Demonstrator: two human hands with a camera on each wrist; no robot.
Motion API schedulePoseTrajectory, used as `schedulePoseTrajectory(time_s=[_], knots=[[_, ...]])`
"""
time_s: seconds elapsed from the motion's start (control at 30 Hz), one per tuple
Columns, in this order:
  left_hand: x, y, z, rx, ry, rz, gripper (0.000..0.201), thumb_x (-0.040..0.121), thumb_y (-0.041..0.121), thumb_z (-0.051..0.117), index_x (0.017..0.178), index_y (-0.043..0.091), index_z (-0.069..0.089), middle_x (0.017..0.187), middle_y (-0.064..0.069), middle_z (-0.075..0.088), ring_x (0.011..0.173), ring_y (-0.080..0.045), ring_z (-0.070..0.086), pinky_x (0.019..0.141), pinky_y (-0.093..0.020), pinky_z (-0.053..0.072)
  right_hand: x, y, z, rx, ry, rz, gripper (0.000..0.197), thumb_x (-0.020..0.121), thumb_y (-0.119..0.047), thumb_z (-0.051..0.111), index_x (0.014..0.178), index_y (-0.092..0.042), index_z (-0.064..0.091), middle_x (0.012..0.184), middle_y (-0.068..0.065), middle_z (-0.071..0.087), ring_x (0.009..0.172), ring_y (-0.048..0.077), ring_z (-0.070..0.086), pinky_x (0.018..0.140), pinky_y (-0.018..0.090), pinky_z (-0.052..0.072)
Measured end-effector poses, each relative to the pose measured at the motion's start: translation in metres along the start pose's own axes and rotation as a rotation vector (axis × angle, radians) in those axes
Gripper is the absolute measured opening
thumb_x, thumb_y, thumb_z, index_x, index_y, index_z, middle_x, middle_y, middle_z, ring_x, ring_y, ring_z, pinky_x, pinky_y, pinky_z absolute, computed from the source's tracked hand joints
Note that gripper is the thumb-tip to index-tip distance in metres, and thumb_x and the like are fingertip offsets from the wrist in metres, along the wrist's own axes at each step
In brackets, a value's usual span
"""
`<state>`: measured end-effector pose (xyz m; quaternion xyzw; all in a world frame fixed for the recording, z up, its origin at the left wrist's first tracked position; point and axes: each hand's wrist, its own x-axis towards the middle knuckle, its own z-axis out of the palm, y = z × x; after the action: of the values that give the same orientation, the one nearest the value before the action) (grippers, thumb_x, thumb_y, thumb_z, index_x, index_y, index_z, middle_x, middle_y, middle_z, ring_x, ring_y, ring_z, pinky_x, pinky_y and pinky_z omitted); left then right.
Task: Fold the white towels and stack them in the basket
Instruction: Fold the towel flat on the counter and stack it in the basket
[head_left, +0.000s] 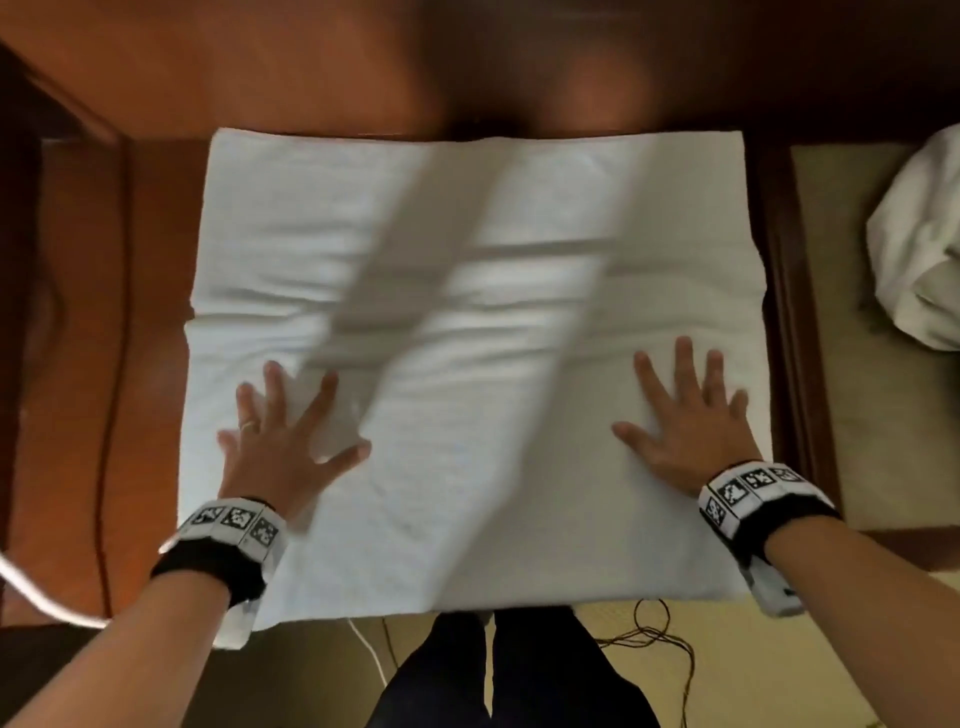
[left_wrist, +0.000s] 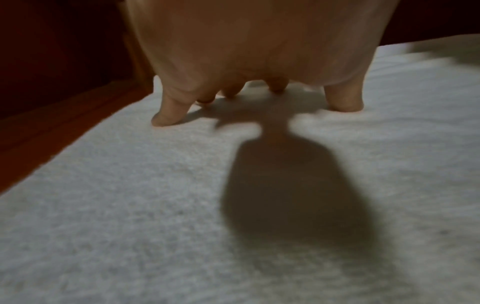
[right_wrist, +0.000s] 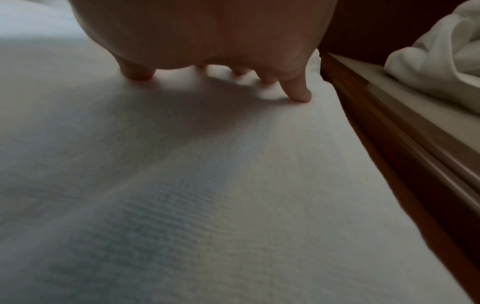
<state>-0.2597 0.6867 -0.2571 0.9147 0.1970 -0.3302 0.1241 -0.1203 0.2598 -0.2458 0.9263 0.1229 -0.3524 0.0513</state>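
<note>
Your left hand (head_left: 280, 447) and right hand (head_left: 685, 421) press flat, fingers splayed, holding nothing; white towel (head_left: 519, 218) looks soft, limp: pinch corners.

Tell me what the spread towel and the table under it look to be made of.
Towel: looks like soft white woven cotton, matte; a fine ribbed weave shows in the right wrist view, and it wrinkles softly in front of both flat hands. Table: seems to be reddish-brown wood or veneer with a smooth, slightly glossy finish; which cannot be told.

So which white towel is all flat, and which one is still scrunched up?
The large white towel spread on the wooden table is flat, under both hands. The crumpled white towel at the right edge is the bunched one.
</note>
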Motion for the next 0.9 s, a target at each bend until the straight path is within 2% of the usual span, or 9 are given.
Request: schedulePoseTrajectory(time_s=[0.13, 0.23, 0.33, 0.43, 0.5, 0.6, 0.73, 0.83, 0.9], knots=[[0.052, 0.004, -0.037, -0.003, 0.04, 0.044, 0.098, 0.071, 0.089, 0.041, 0.15, 0.057, -0.006, 0.163, 0.003, -0.026, 0.151, -0.037, -0.014, 0.114, -0.071, 0.012, 0.047, 0.0, -0.03, 0.01, 0.055, 0.006, 0.084, 0.085, -0.081, 0.023, 0.147, -0.047, -0.021, 0.158, 0.001, -0.032, 0.147, 0.038, -0.019, 0.115, 0.066, 0.008], [0.047, 0.008, -0.046, -0.025, 0.054, 0.048, 0.1, 0.071, 0.087, 0.043, 0.154, 0.052, -0.001, 0.165, 0.002, -0.023, 0.153, -0.032, -0.011, 0.118, -0.065, 0.013, 0.042, -0.006, -0.036, 0.062, 0.059, 0.021, 0.083, 0.089, -0.074, 0.032, 0.152, -0.042, -0.011, 0.161, 0.002, -0.027, 0.149, 0.034, -0.018, 0.117, 0.062, 0.007], [-0.007, 0.01, -0.016, 0.024, -0.017, 0.081, 0.096, 0.076, 0.086, 0.041, 0.149, 0.057, -0.013, 0.159, 0.005, -0.037, 0.151, -0.034, -0.018, 0.118, -0.067, 0.008, -0.004, -0.01, -0.006, 0.072, 0.042, 0.025, 0.083, 0.088, -0.074, 0.032, 0.152, -0.042, -0.009, 0.16, 0.001, -0.028, 0.147, 0.035, -0.021, 0.116, 0.065, 0.004], [-0.047, 0.008, 0.014, 0.034, -0.105, 0.051, 0.094, 0.073, 0.092, 0.03, 0.141, 0.061, -0.027, 0.149, 0.01, -0.05, 0.147, -0.04, -0.025, 0.113, -0.073, 0.01, -0.04, -0.005, 0.025, 0.086, -0.075, 0.023, 0.086, 0.083, -0.082, 0.021, 0.148, -0.046, -0.023, 0.152, -0.003, -0.043, 0.144, 0.038, -0.028, 0.113, 0.07, 0.006], [-0.04, 0.006, 0.013, 0.033, -0.106, 0.03, 0.095, 0.071, 0.094, 0.028, 0.14, 0.062, -0.028, 0.15, 0.012, -0.049, 0.146, -0.042, -0.025, 0.11, -0.076, 0.013, -0.032, -0.001, 0.024, 0.057, -0.072, 0.016, 0.088, 0.08, -0.085, 0.016, 0.146, -0.046, -0.027, 0.15, -0.002, -0.047, 0.143, 0.039, -0.03, 0.112, 0.072, 0.006], [-0.007, 0.007, -0.006, 0.043, -0.076, 0.034, 0.096, 0.07, 0.094, 0.03, 0.141, 0.063, -0.026, 0.154, 0.012, -0.043, 0.148, -0.043, -0.021, 0.108, -0.078, 0.012, 0.003, -0.001, 0.006, 0.006, 0.017, -0.005, 0.088, 0.079, -0.085, 0.012, 0.146, -0.044, -0.027, 0.152, 0.001, -0.043, 0.144, 0.041, -0.026, 0.11, 0.073, 0.009], [0.033, 0.012, -0.038, 0.036, -0.072, 0.074, 0.099, 0.068, 0.094, 0.037, 0.14, 0.064, -0.024, 0.158, 0.013, -0.035, 0.15, -0.038, -0.021, 0.112, -0.076, 0.007, 0.039, 0.001, -0.021, -0.042, 0.053, -0.024, 0.087, 0.081, -0.085, 0.012, 0.148, -0.042, -0.023, 0.157, 0.002, -0.036, 0.146, 0.04, -0.021, 0.111, 0.072, 0.01], [0.015, 0.016, -0.031, 0.006, -0.051, 0.098, 0.104, 0.066, 0.093, 0.036, 0.146, 0.058, -0.021, 0.158, 0.009, -0.037, 0.151, -0.028, -0.022, 0.116, -0.071, 0.005, 0.026, -0.003, -0.024, 0.004, 0.031, -0.012, 0.086, 0.085, -0.081, 0.021, 0.151, -0.04, -0.016, 0.159, 0.001, -0.031, 0.147, 0.038, -0.02, 0.112, 0.071, 0.01], [-0.02, 0.015, -0.006, 0.019, -0.067, 0.108, 0.104, 0.065, 0.095, 0.034, 0.143, 0.06, -0.025, 0.153, 0.01, -0.045, 0.15, -0.029, -0.025, 0.115, -0.072, 0.004, -0.005, -0.004, -0.007, 0.024, 0.017, -0.028, 0.086, 0.086, -0.079, 0.025, 0.151, -0.04, -0.016, 0.157, 0.0, -0.034, 0.147, 0.036, -0.022, 0.112, 0.07, 0.009]])
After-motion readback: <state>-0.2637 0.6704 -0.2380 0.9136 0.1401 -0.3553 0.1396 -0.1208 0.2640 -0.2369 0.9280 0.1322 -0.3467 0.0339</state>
